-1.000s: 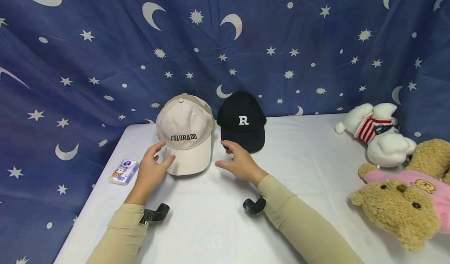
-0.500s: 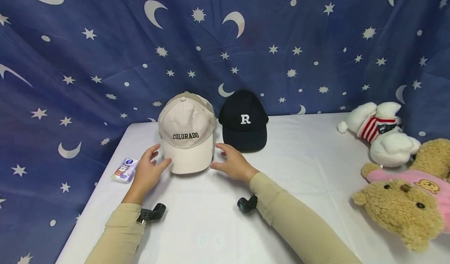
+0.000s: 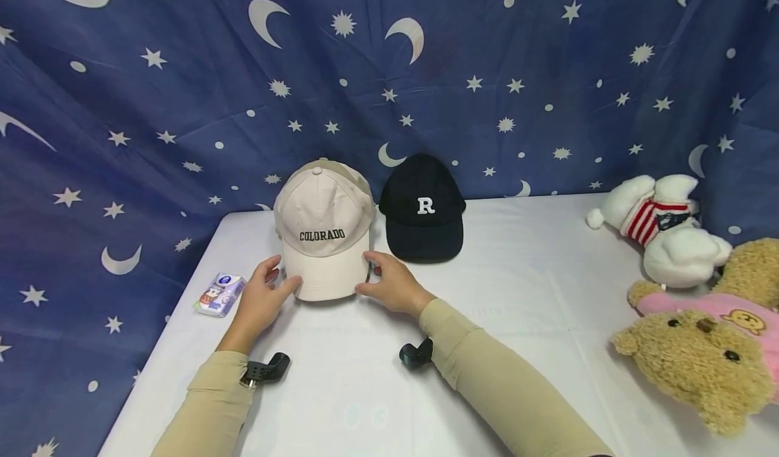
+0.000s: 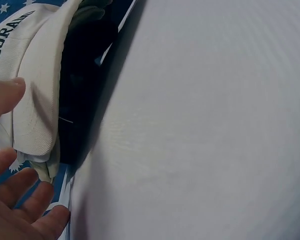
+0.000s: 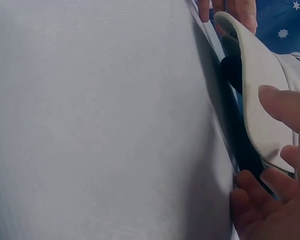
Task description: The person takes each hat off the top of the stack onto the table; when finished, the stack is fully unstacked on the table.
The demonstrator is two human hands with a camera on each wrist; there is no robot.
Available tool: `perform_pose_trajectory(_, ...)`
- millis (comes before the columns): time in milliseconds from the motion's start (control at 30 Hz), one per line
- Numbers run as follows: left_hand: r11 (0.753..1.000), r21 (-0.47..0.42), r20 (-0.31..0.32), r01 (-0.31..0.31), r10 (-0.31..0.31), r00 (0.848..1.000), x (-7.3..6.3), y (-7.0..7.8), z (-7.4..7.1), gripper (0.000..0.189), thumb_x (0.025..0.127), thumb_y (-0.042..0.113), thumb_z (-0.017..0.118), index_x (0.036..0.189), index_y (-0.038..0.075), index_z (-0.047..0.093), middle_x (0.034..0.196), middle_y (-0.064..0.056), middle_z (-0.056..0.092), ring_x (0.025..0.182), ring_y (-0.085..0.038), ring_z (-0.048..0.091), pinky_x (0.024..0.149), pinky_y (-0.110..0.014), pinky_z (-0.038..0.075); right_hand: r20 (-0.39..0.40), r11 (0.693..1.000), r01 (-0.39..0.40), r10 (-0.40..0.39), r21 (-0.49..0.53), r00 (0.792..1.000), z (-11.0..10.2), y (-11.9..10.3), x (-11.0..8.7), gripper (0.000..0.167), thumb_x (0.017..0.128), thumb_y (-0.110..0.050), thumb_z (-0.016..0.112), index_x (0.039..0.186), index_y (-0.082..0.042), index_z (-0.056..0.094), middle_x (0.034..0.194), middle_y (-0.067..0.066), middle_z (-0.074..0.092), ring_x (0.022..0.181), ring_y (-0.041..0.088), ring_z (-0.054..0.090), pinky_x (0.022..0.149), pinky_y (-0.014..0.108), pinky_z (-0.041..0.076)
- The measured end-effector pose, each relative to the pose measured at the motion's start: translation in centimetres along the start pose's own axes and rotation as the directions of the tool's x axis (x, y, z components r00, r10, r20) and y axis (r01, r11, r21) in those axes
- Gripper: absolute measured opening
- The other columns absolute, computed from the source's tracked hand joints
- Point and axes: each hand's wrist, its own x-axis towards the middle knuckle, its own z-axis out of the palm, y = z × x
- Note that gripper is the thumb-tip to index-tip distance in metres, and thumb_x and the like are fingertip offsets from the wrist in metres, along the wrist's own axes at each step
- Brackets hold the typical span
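A beige baseball cap (image 3: 319, 203) lettered COLORADO sits on the table, brim toward me; a second, darker beige cap edge shows behind its crown. My left hand (image 3: 258, 303) is at the brim's left side, its thumb over the brim and its fingers spread beside the edge, as the left wrist view shows. At the right edge is my right hand (image 3: 397, 285), thumb over the brim (image 5: 265, 105) and fingers lower, loosely bent and apart. Whether either thumb presses the fabric is hard to tell. Just right of it stands a black cap (image 3: 424, 180) with a white R.
A purple tissue pack (image 3: 220, 295) lies left of my left hand. On the right are a white plush toy (image 3: 681, 257) in a striped top and a tan teddy bear (image 3: 694, 359) in pink. A blue star-patterned curtain (image 3: 462, 51) hangs behind the white table (image 3: 517, 308).
My right hand has moved left to the beige cap's brim. The left hand has shifted only slightly. Both caps stay in place on the table.
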Motion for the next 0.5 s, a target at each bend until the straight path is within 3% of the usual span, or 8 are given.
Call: perform_pose_trajectory(500, 0.999, -0.031, 0.009, -0.030, 0.030, 1.000, 0.13, 0.04, 0.56, 0.070, 0.097, 0.023, 0.067, 0.151, -0.005, 0.033, 0.153, -0.024, 0.038, 0.142, -0.037, 0.034, 0.116, -0.048, 0.028, 0.002, 1.000, -0.022, 0.022, -0.009, 1.000, 0.41, -0.01, -0.02, 0.068, 0.089, -0.022, 0.076, 0.146, 0.000, 0.046, 0.147, 0.015, 0.048, 0.123, 0.027, 0.056, 0.106, 0.034, 0.043)
